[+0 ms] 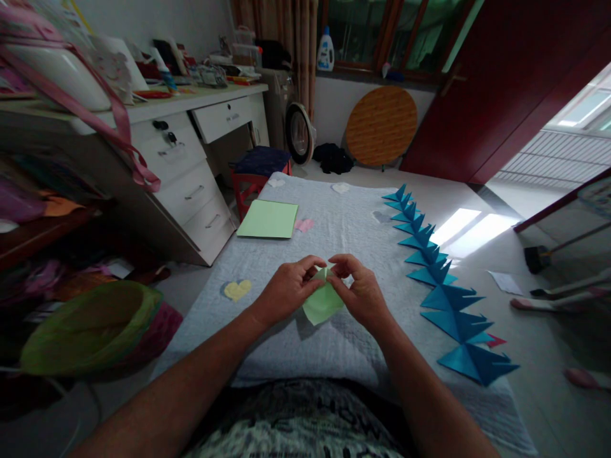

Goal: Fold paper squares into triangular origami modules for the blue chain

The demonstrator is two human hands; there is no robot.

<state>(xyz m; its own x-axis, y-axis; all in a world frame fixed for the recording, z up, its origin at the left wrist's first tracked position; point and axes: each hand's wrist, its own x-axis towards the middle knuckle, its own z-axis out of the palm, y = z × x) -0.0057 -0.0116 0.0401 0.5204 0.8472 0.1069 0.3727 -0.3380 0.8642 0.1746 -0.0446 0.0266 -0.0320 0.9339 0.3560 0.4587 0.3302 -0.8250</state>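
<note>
Between my two hands is a partly folded sheet of light green origami paper (324,306), held just above the cloth near the table's front. My left hand (292,281) pinches its upper left side between thumb and fingers. On the opposite side, my right hand (359,286) grips the upper right edge the same way. The fingertips of both hands nearly meet at the paper's top, where a small fold shows. A stack of flat green paper (268,219) lies farther back to the left. Several folded blue paper cranes (456,308) stand in a row along the right side.
A pale cloth (348,222) with heart patterns, one yellow (237,291), covers the table. Left are a white desk (191,191) and a green basket (90,324). Behind stand a red stool (243,191), a washing machine (279,89) and a round wooden tabletop (382,124).
</note>
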